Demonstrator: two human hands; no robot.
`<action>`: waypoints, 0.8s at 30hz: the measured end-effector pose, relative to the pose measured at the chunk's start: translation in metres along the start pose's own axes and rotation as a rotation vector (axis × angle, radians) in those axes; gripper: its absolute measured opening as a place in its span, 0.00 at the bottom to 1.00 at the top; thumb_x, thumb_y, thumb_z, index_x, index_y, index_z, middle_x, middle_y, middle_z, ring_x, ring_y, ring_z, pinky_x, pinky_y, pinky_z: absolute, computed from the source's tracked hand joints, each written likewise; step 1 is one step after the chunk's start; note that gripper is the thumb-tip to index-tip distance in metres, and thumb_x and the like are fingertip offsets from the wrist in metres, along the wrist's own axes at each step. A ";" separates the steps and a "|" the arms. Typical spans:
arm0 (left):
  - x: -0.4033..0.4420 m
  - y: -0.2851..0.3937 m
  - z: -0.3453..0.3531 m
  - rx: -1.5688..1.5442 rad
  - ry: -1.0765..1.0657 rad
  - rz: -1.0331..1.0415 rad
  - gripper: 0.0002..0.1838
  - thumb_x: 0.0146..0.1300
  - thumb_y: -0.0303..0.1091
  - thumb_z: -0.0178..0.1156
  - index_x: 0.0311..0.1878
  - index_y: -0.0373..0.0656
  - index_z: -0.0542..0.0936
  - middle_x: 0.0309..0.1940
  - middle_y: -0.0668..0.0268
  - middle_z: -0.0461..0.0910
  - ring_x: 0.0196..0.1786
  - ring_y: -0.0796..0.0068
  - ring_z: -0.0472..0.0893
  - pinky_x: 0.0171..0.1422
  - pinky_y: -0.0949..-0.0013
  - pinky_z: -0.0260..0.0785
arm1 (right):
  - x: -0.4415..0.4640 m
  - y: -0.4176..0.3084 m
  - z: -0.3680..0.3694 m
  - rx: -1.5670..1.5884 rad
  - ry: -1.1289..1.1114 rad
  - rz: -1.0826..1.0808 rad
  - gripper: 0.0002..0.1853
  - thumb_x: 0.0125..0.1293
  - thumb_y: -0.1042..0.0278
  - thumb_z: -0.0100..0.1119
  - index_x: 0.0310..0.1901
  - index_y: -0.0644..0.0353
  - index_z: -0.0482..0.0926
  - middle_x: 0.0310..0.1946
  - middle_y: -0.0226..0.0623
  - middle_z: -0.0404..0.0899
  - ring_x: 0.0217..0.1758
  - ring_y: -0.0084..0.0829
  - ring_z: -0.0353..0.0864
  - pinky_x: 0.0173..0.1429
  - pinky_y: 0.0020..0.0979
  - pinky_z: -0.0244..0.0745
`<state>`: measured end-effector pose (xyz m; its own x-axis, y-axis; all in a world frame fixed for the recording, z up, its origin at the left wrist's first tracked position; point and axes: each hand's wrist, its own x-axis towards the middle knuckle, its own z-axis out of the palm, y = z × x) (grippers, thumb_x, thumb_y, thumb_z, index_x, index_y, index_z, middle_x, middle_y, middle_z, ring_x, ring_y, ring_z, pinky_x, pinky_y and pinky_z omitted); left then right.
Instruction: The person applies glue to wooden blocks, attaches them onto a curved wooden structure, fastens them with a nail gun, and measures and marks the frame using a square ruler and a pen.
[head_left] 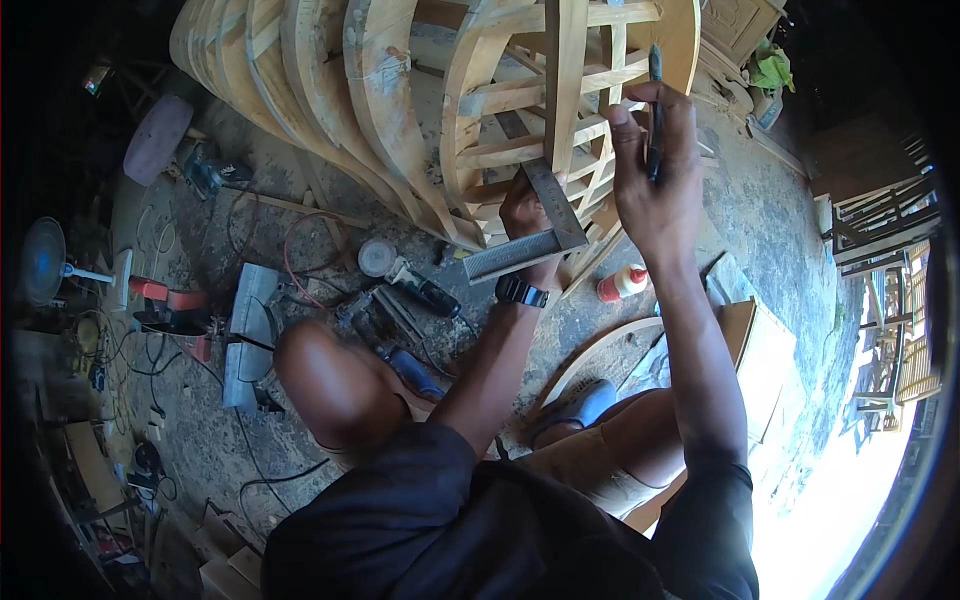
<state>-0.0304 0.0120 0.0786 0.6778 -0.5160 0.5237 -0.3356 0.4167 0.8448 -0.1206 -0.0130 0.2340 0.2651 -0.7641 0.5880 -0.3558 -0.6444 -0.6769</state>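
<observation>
My left hand [522, 208] is closed behind a metal try square [557, 205]; its fingers are partly hidden. The square's blade lies against the lower end of an upright wooden strip [566, 85], and its stock [512, 256] crosses in front of my wrist. My right hand [662, 185], raised to the right of the strip, pinches a dark pencil-like marker [655, 110] with its tip pointing up. Beyond both hands stands a large curved wooden rib frame [385, 100] with several cross slats [505, 152].
On the floor to the left lie an angle grinder [425, 288], a power tool [205, 172], cords and a bent metal sheet [250, 335]. A red-and-white glue bottle [622, 284] stands near my right forearm. A curved wood piece [595, 355] lies by my sandal [578, 412]. Wooden furniture [890, 240] stands far right.
</observation>
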 end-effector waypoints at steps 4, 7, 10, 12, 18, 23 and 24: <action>0.008 0.005 -0.003 0.185 0.012 0.219 0.02 0.66 0.25 0.65 0.38 0.37 0.85 0.26 0.60 0.81 0.28 0.64 0.82 0.32 0.62 0.72 | 0.002 0.018 0.029 0.040 0.000 -0.088 0.26 0.67 0.59 0.73 0.58 0.57 0.69 0.33 0.46 0.80 0.32 0.43 0.82 0.39 0.41 0.77; 0.015 0.010 -0.011 0.222 -0.040 0.338 0.04 0.63 0.24 0.65 0.32 0.37 0.83 0.22 0.59 0.80 0.27 0.61 0.82 0.33 0.61 0.73 | 0.010 0.030 0.052 0.040 0.004 -0.187 0.28 0.65 0.63 0.73 0.60 0.56 0.67 0.32 0.45 0.77 0.34 0.45 0.79 0.42 0.43 0.76; 0.022 0.013 -0.023 0.363 -0.117 0.436 0.06 0.62 0.28 0.68 0.30 0.38 0.82 0.22 0.59 0.82 0.27 0.61 0.84 0.34 0.61 0.75 | 0.011 0.027 0.055 0.155 -0.030 -0.003 0.27 0.64 0.67 0.71 0.60 0.56 0.67 0.29 0.42 0.75 0.30 0.42 0.76 0.41 0.43 0.75; 0.021 0.019 -0.038 0.299 -0.110 0.391 0.10 0.64 0.34 0.70 0.30 0.37 0.84 0.24 0.60 0.84 0.29 0.62 0.85 0.36 0.62 0.76 | 0.018 0.033 0.057 0.235 0.001 -0.004 0.23 0.66 0.69 0.70 0.58 0.57 0.69 0.27 0.35 0.74 0.29 0.32 0.73 0.38 0.36 0.73; 0.016 0.003 -0.089 0.548 -0.007 0.113 0.16 0.74 0.37 0.55 0.37 0.35 0.86 0.34 0.54 0.88 0.39 0.54 0.88 0.48 0.56 0.79 | 0.025 0.029 0.039 0.730 -0.089 0.030 0.16 0.70 0.72 0.68 0.54 0.59 0.73 0.31 0.27 0.76 0.33 0.18 0.74 0.38 0.24 0.70; -0.009 0.019 -0.101 0.297 0.176 0.301 0.13 0.69 0.30 0.55 0.40 0.32 0.87 0.39 0.51 0.88 0.44 0.49 0.87 0.50 0.55 0.77 | 0.019 -0.012 -0.001 1.022 -0.140 0.067 0.16 0.73 0.76 0.62 0.57 0.60 0.70 0.44 0.45 0.83 0.43 0.35 0.88 0.44 0.33 0.89; -0.009 0.022 -0.107 0.297 0.180 0.305 0.13 0.69 0.30 0.55 0.40 0.32 0.87 0.39 0.51 0.88 0.44 0.49 0.87 0.50 0.55 0.77 | 0.019 -0.014 -0.007 1.024 -0.143 0.062 0.16 0.73 0.76 0.62 0.57 0.60 0.70 0.44 0.45 0.83 0.43 0.35 0.88 0.44 0.33 0.89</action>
<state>0.0260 0.1056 0.0813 0.6134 -0.2538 0.7479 -0.6924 0.2829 0.6638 -0.1170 -0.0185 0.2577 0.4001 -0.7499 0.5268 0.5427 -0.2693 -0.7956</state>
